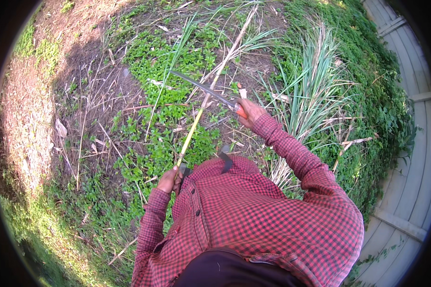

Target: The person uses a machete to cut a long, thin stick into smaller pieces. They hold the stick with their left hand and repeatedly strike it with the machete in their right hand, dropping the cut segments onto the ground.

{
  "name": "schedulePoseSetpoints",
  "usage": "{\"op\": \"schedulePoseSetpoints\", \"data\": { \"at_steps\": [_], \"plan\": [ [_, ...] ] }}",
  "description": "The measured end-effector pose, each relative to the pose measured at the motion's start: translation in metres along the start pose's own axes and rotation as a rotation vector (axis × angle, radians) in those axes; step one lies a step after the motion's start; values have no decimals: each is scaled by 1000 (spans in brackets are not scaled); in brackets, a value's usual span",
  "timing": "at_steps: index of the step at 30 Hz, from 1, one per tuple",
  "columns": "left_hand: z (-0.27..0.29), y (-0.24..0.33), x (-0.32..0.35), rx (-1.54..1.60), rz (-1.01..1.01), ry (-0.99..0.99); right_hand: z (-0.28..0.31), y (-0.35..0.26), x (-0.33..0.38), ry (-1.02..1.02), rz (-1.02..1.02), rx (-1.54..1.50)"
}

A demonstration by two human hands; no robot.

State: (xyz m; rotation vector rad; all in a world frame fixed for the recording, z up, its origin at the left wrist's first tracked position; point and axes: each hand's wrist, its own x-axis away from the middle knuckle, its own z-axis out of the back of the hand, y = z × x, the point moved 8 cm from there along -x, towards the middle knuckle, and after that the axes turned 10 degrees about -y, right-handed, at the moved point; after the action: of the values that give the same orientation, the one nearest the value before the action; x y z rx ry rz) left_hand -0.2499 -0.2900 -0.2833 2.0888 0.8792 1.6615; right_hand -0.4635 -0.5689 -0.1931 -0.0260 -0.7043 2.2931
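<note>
My left hand (169,180) is closed round the lower end of a long yellow-green cane stalk (192,130). The stalk slants up and away to the right, turning dry and tan toward its far end, where narrow leaves spread out. My right hand (251,113) grips the orange handle of a long blade (201,87). Its pointed grey blade reaches left across the stalk around mid-length; whether it touches the stalk, and whether its edge is toothed, I cannot tell.
A large clump of long grassy leaves (316,81) grows to the right of my right hand. Beyond it, vines (383,95) line a pale board fence (419,129). Low green plants (153,67) and dry stems cover the ground ahead, with sunlit bare soil (28,110) at far left.
</note>
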Motion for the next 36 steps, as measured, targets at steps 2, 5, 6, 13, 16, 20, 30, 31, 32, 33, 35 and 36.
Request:
{"op": "schedulePoseSetpoints", "data": {
  "at_steps": [2,5,6,13,16,20,30,31,32,33,35,36],
  "plan": [
    [-2,7,-1,-40,-9,12,-23,-11,9,-105,47,96],
    [8,15,-2,-243,-156,133,-49,-18,15,-108,165,208],
    [9,22,1,-306,-191,166,-53,-11,10,-153,129,201],
    [2,34,32,-494,-218,283,-23,83,-33,-86,-331,125],
    [5,31,27,-470,-191,277,-22,37,-16,-135,-66,227],
    [-7,40,31,-560,-230,283,-30,73,-28,-64,-266,183],
    [2,26,43,-564,-176,301,-35,84,-23,-119,-193,199],
    [4,23,47,-567,-171,306,-23,96,-28,-68,-327,172],
    [4,17,50,-550,-143,290,-15,113,-34,-20,-445,134],
    [5,13,55,-535,-118,278,-6,130,-40,32,-559,94],
    [5,15,60,-513,-109,273,-8,139,-43,-6,-543,134],
    [1,16,63,-497,-125,289,-12,125,-41,-66,-462,149]
  ]
}}
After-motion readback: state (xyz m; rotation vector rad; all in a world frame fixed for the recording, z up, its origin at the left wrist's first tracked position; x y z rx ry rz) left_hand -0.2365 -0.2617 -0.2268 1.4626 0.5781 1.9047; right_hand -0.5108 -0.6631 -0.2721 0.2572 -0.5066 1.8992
